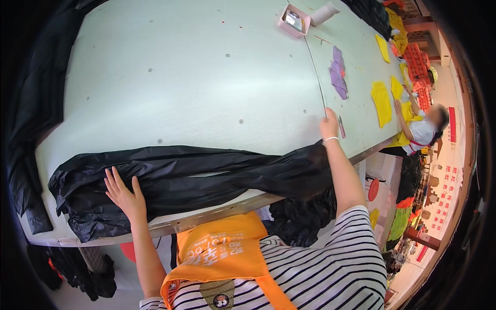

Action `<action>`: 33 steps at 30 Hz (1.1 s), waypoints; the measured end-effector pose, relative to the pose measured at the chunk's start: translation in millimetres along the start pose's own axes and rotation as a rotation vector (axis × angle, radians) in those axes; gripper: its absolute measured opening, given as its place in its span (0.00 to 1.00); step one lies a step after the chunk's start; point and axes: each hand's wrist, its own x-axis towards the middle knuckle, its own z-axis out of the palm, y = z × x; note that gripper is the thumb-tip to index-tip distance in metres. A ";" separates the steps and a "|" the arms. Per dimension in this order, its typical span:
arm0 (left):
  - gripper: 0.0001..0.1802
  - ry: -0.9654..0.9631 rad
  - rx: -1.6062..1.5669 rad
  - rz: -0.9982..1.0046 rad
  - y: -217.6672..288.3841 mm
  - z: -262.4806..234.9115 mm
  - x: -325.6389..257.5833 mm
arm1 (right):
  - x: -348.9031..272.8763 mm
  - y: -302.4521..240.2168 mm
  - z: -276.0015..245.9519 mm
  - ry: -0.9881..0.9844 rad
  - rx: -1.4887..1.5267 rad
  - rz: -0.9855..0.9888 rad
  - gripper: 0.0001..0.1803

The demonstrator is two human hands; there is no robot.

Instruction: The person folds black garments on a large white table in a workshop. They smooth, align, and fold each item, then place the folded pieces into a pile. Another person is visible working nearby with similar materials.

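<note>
A long, shiny black garment (196, 178) lies crumpled along the near edge of the pale table, its two leg-like lengths running side by side toward the right. My left hand (124, 196) rests flat on its wide left end with the fingers spread. Farther right, my right hand (329, 125) is closed above the table, just beyond the garment's narrow right end. Whatever those fingers hold, if anything, is hidden. The fabric beside my right wrist is blurred. A slim pink-and-dark tool (341, 127) lies just right of that hand.
More black fabric (36, 129) covers the table's left edge. A pink box (293, 21) and a white roll (324, 14) stand at the far side. Purple cloth (338, 72) and yellow pieces (381, 103) lie rightward, near another person (423, 126). Dark cloth (305, 217) sits below the table edge.
</note>
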 end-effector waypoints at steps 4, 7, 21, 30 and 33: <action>0.28 -0.027 0.074 -0.016 -11.3 7.4 -12.7 | 11.8 171.1 4.2 -0.018 -0.222 0.346 0.21; 0.18 0.049 0.123 -0.011 -12.8 -29.5 1.9 | 4.0 199.3 22.4 0.051 -0.333 0.180 0.12; 0.23 0.038 0.244 -0.101 -174.5 -47.1 157.7 | -52.3 -322.2 91.6 -0.541 0.924 0.009 0.15; 0.21 0.000 -0.121 -0.101 -219.9 -10.9 133.2 | -246.3 -612.8 205.1 -0.969 0.969 -0.259 0.20; 0.21 0.002 -0.031 -0.036 -214.1 -12.6 140.9 | -257.0 -621.6 237.6 -0.908 0.913 -0.231 0.20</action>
